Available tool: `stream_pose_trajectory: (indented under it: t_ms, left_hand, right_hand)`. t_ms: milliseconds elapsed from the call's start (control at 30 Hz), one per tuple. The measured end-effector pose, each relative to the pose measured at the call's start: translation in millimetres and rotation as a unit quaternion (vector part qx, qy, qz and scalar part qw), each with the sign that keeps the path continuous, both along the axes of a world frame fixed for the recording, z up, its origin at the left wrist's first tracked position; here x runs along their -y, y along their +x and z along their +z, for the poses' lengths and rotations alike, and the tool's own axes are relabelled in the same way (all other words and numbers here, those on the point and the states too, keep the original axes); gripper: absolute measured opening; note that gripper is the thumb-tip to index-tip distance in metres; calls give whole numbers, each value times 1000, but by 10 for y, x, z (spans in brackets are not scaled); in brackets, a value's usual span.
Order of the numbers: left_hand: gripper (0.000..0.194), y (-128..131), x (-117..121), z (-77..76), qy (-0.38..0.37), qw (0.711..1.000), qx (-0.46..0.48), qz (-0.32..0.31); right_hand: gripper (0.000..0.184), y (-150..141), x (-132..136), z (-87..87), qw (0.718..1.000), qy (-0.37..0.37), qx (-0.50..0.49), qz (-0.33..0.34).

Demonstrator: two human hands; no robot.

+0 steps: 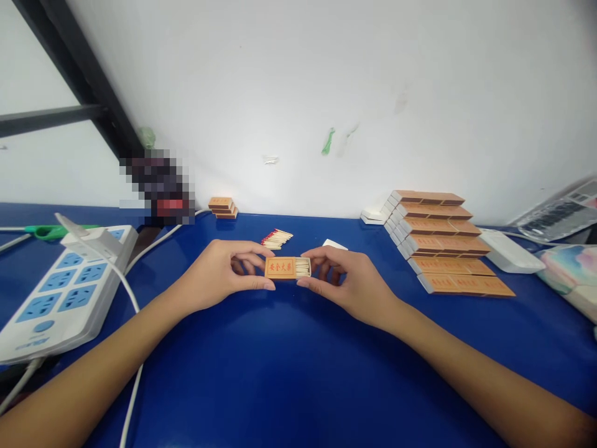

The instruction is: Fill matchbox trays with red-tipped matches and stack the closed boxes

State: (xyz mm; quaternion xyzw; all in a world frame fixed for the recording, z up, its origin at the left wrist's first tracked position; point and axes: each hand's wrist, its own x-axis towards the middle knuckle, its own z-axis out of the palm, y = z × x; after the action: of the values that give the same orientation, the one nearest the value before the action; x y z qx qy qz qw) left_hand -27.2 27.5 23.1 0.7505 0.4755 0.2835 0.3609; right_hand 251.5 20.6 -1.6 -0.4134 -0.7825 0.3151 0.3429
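Observation:
Between my two hands is an orange matchbox [280,268] with red characters on its cover. Its tray [303,267] sticks partway out on the right, and pale matchsticks show inside. My left hand [237,267] pinches the left end of the cover between thumb and fingers. With thumb and fingers, my right hand [340,274] grips the right end of the tray. Just behind the box lies a loose pile of red-tipped matches [277,239]. A white piece [334,245] lies behind my right hand, partly hidden by it.
Matchboxes [438,227] rise in stepped rows at the right, with white pieces [372,216] beside them. A small matchbox stack [222,207] stands by the wall. A power strip [69,292] and white cable [133,298] occupy the left. A white device [510,252] sits far right.

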Motion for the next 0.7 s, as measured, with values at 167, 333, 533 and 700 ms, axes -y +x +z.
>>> stream_pose_trajectory:
  t_ms: [167,333,533,700]
  left_hand:
    - [50,45,35,17,13,999,29,13]
    - [54,80,45,-39,48,993,67,83]
    - [50,130,105,-76,58,992,80,74]
    - [48,148,142,-81,78,990,80,84]
  right_hand:
    - [57,-44,34,-16,997,-53,-51,-25]
    - [78,-138,216,-48,985,-141,-100,12]
    - [83,-181,361,-61,982,-170,-56,63]
    - [83,-168,357,-18,983,-161,-46,71]
